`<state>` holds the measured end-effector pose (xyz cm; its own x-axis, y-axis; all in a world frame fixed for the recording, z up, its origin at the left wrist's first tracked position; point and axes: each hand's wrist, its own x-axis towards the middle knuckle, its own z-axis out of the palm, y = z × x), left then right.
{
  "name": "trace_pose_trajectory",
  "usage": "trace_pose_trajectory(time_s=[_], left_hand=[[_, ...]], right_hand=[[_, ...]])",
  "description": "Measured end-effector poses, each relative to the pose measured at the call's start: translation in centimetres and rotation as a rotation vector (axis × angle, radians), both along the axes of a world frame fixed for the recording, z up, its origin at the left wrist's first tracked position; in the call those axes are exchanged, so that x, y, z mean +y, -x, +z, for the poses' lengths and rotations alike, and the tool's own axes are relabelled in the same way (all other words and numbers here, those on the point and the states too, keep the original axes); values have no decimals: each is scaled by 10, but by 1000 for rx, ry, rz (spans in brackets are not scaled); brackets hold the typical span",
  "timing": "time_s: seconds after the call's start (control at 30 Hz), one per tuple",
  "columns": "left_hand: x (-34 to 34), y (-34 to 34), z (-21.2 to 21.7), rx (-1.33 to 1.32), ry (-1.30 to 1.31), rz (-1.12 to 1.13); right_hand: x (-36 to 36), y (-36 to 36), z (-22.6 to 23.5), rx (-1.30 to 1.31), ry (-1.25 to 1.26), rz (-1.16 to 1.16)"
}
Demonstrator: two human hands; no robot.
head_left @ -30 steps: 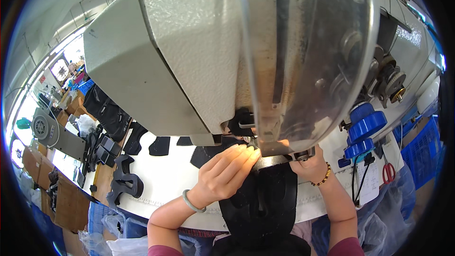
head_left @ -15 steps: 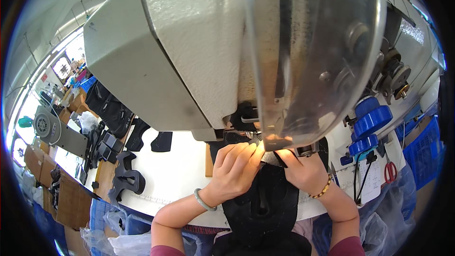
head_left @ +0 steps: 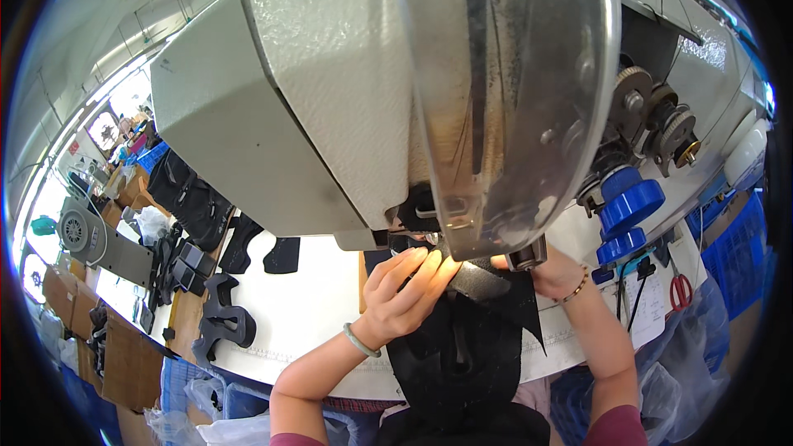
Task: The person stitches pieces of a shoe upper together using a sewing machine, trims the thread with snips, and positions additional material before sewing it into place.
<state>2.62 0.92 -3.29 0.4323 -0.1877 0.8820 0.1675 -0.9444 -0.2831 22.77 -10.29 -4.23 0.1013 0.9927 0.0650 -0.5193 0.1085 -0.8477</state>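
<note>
Under the head of a large pale sewing machine [head_left: 330,91], my left hand [head_left: 401,293] presses bunched fingers on black fabric [head_left: 454,347], close to the needle area. The fabric hangs over the table's front edge toward my lap. A dark grey, shiny strip [head_left: 479,282] lies on it just right of my left fingertips. My right hand [head_left: 552,275] is beside a pointed black flap [head_left: 529,314]. Its fingers are mostly hidden behind the clear guard [head_left: 529,116] and a metal part, so its grip does not show.
Cut black pieces [head_left: 282,255] and a curved dark foam part [head_left: 223,318] lie left on the white table [head_left: 306,306]. Blue knobs [head_left: 629,198] and red-handled scissors [head_left: 681,291] are at right. Plastic bags [head_left: 677,380] hang below the front edge.
My right hand has moved right, from the fabric beside the left hand to behind the guard. The grey strip and pointed flap show more now. My left hand stays at nearly the same place.
</note>
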Motion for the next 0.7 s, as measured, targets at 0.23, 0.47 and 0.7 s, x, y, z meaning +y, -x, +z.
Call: trace_pose_trajectory(time_s=[0.23,0.47,0.7], left_hand=[[7,6,2,19,42,-30],[5,11,4,53,42,-47],[4,12,5,51,89,-85]], right_hand=[[-4,30,25,-114,95,-136],[-8,50,14,-172,39,-223],[-11,63,4,-164,-9,-222]])
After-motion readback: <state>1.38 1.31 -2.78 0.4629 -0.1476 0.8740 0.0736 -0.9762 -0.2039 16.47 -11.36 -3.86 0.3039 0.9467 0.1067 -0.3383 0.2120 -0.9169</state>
